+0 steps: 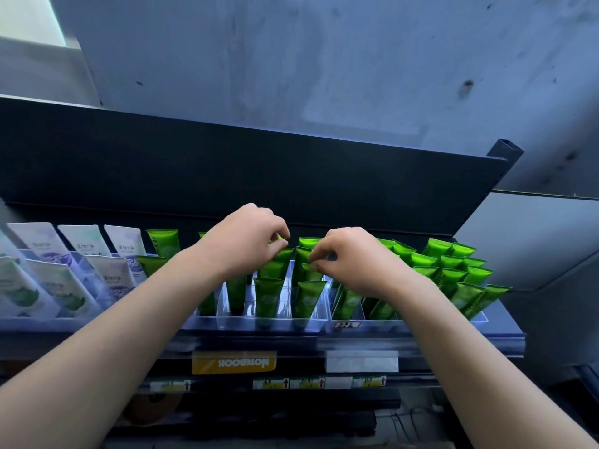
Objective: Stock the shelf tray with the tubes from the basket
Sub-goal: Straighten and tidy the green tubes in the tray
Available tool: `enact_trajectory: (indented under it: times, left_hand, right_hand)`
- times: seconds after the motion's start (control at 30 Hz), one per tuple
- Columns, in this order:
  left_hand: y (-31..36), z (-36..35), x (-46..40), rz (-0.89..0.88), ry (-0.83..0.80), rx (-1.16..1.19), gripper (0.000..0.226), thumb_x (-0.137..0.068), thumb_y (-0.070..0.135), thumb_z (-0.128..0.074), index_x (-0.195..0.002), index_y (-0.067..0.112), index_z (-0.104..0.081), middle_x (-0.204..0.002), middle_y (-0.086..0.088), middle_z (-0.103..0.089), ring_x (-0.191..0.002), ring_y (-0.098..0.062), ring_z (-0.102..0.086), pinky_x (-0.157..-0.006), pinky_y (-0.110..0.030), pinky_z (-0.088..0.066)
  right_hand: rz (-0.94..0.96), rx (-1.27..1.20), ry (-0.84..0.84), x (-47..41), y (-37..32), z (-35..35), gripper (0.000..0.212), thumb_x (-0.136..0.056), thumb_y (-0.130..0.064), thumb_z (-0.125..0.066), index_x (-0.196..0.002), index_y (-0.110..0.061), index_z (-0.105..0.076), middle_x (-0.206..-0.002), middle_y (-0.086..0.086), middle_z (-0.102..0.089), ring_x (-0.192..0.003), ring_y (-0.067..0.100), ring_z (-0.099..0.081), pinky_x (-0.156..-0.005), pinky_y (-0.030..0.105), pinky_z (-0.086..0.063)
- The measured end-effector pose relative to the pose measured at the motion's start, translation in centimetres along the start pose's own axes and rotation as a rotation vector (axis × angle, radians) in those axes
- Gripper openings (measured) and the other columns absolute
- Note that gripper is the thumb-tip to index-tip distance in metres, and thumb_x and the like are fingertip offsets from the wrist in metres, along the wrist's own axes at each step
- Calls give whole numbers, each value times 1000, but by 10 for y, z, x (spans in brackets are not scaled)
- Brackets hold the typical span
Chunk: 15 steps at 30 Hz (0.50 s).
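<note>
Head view shows both hands over the clear plastic divided shelf tray (pixel 259 320): the left hand (pixel 246 241) and the right hand (pixel 353 257) each pinch the crimped top of a glossy green plastic tube (pixel 306 301) standing in the middle rows. Which tube each hand holds is hard to tell, and the basket is out of view. To finish well, each tube should be seated upright in its own slot, crimp level with its neighbours.

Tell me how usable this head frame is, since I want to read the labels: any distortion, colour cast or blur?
Head view: wide-angle bending curves the shelf edge and splays both forearms; a blue cast tints the wall; the green tubes are sharp but the small price tags are too soft to read; the yellow NOTEBOOK sign appears upside down; left hand and right hand are evenly lit.
</note>
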State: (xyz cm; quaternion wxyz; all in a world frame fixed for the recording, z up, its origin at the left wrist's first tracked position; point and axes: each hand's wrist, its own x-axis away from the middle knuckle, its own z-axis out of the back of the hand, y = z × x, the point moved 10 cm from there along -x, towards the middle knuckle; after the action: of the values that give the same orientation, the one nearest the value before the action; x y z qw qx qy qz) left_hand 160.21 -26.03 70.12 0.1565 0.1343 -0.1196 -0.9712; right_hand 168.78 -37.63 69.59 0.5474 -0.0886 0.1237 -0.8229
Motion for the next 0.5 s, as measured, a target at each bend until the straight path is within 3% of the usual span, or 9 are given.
enact_trajectory:
  times: [0.2, 0.37, 0.5]
  left_hand:
    - [-42, 30, 24, 64, 65, 6, 19, -98, 26, -64, -114, 26, -74, -99, 8, -67, -98, -16, -54, -85, -34, -49]
    - [-50, 27, 31, 72, 34, 43, 17, -95, 33, -68, -109, 27, -76, -92, 13, -65, -86, -7, -55, -77, -27, -44]
    - [-23, 13, 16, 5, -20, 41, 19, -95, 43, -68, -108, 33, -75, -96, 11, -63, -91, -10, -51, -84, -33, -50]
  right_hand:
    - [-54, -108, 84, 1, 18, 25, 12, -99, -31, -69, -102, -28, -80, -97, -16, -71, -90, 5, -65, -81, 31, -55]
    - [-79, -139, 135, -8, 25, 29, 11, -98, -34, -71, -104, -30, -79, -98, -14, -68, -92, 5, -64, -86, 32, -55]
    - [-55, -41, 78, -23, 12, 14, 19, -97, -36, -72, -113, -28, -78, -102, -9, -65, -98, 13, -62, -90, 37, -54]
